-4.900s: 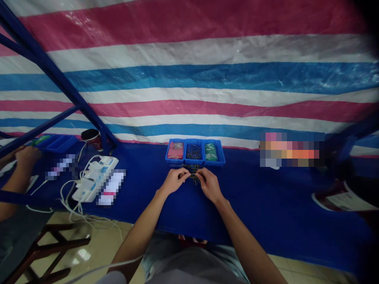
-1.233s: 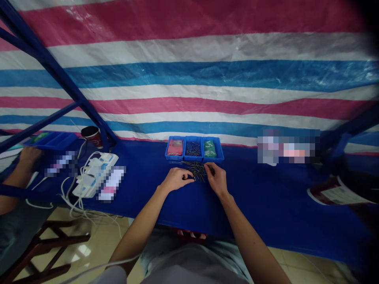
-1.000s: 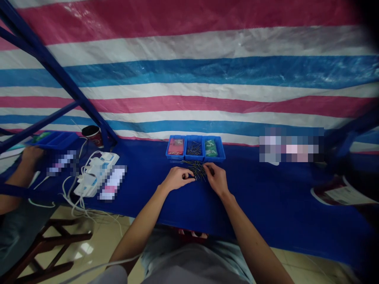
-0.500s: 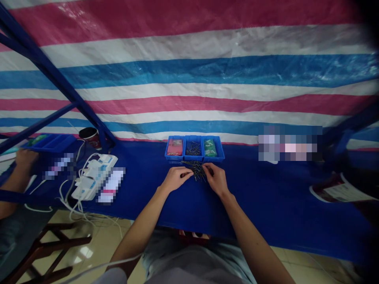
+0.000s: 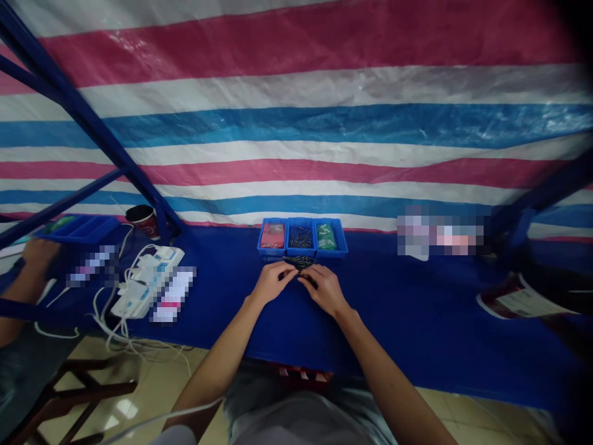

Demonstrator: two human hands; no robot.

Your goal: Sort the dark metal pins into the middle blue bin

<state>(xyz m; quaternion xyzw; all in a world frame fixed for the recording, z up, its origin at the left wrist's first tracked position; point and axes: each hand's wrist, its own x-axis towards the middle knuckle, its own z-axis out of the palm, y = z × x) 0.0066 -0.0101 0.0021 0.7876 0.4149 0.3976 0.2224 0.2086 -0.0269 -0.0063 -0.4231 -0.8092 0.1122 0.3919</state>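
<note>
The blue table (image 5: 407, 321) bears dark, slender screws (image 5: 299, 262); whether either hand (image 5: 272, 282) (image 5: 327, 290) grips one is unclear.

i read the blue bins (image 5: 302, 252) as smooth, faintly glossy plastic. just in front of the bins, the thin pieces (image 5: 300, 262) look to me like dark metal with a dull glint. behind the bins, i see the striped sheet (image 5: 296, 151) as creased plastic with shiny patches. under the bins, the bench (image 5: 393, 321) looks smooth and mostly matt. left of the bins, i make out a power strip (image 5: 151, 281) in white plastic, a stool (image 5: 102, 390) in dark wood and glossy floor tiles (image 5: 157, 374).
</note>
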